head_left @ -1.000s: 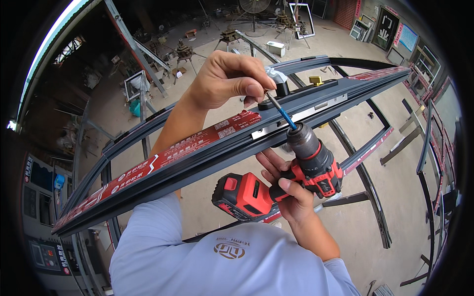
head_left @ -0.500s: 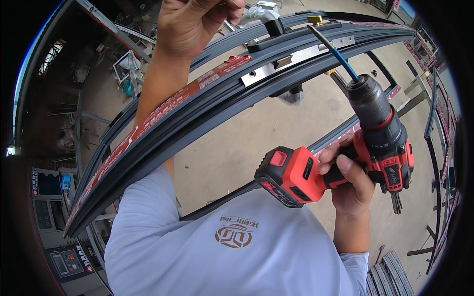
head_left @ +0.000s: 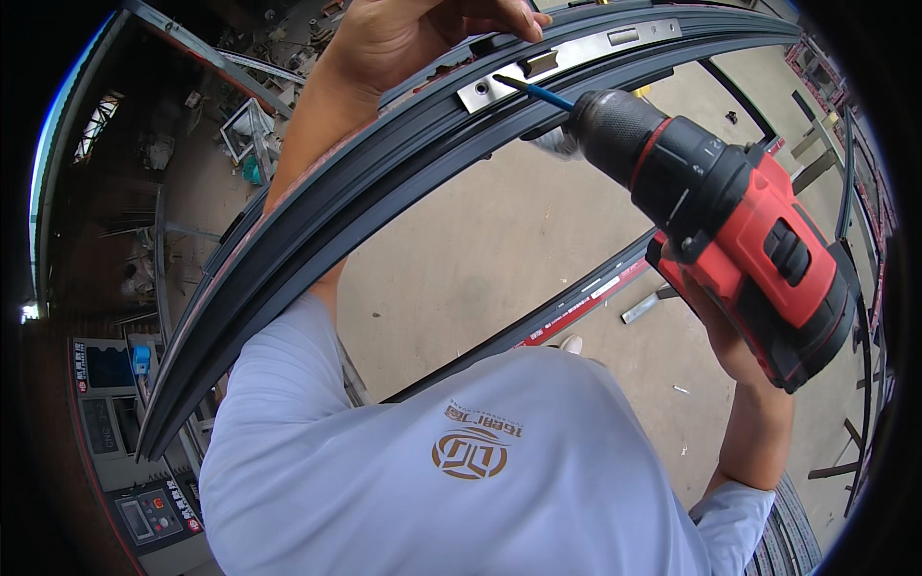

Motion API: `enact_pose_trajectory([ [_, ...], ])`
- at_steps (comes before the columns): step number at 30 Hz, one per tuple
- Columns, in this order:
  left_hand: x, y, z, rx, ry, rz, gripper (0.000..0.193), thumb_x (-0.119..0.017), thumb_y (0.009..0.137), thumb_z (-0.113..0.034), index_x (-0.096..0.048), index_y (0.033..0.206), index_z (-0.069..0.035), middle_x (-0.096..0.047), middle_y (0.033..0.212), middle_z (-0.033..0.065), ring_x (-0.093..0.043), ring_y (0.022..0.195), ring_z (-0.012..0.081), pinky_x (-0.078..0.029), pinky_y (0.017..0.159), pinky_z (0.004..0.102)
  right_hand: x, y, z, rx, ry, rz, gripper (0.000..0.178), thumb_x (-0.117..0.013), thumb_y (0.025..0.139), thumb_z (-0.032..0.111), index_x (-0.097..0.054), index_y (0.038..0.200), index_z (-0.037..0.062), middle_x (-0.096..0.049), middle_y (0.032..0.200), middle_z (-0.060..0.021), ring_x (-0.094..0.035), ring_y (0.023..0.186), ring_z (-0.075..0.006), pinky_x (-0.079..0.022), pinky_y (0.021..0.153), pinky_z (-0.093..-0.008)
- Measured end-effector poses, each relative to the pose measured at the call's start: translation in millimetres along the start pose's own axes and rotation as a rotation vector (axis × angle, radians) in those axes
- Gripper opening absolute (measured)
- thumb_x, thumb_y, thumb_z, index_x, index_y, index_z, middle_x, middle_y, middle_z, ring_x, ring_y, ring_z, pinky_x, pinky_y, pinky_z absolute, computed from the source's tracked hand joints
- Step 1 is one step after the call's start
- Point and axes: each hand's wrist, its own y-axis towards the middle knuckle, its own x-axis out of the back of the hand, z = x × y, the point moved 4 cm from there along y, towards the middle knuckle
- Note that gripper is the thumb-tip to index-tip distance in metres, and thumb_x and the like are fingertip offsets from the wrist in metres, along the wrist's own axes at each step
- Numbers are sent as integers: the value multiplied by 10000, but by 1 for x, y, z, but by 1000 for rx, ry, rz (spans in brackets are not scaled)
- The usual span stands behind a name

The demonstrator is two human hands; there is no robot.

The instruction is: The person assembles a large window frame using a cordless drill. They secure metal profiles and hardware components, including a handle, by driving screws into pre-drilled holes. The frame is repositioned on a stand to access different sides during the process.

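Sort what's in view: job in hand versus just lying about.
Job in hand:
red-black drill with blue bit, in right hand
silver plate on dark frame
left hand near plate

Apparently just lying about:
metal offcut on floor
strips, lower right
control-panel machine, standing lower left

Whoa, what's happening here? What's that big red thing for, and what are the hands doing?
Someone is working on a dark metal frame. Their right hand holds the big red thing, a cordless drill. Its blue bit points at a silver plate on the frame's edge, near a hole; I can't tell whether it touches. Their left hand is above the plate, at the frame's far side, with that forearm passing behind the frame.
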Motion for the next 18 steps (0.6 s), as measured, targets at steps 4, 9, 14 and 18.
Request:
enact_pose_trajectory([
  [4, -1, 1, 2, -27, 14, -2, 326, -530, 1039, -376, -572, 970, -61, -708, 992, 243, -725, 957, 353, -485, 1085, 467, -15, 10, 7, 105, -160, 172, 494, -859, 776, 111, -673, 1231, 74, -707, 1109, -104, -693, 1019, -292, -539, 942, -396],
  [9, -2, -1, 2, 24, 69, -25, 321, -553, 1030, -386, -574, 967, -72, -722, 968, 225, -728, 934, 340, -503, 1045, 455, -11, 19, 9, 231, -154, 106, 473, -839, 794, 74, -670, 1235, 74, -709, 1103, -98, -697, 1010, -277, -561, 909, -373],
  [14, -9, -3, 1, 83, 61, -41, 335, -580, 1018, -395, -585, 954, -65, -732, 950, 223, -731, 927, 317, -524, 992, 430, 16, 35, 2, 252, -126, 127, 528, -846, 755, 72, -666, 1251, 80, -700, 1162, -105, -687, 1064, -272, -548, 935, -387],
  [18, -13, -2, 2, 85, 46, -39, 342, -583, 1020, -396, -587, 959, -60, -736, 966, 225, -732, 929, 305, -547, 938, 412, 33, 53, -13, 136, -193, 305, 571, -843, 766, 67, -633, 1297, 90, -692, 1192, -107, -682, 1090, -272, -550, 955, -397],
])
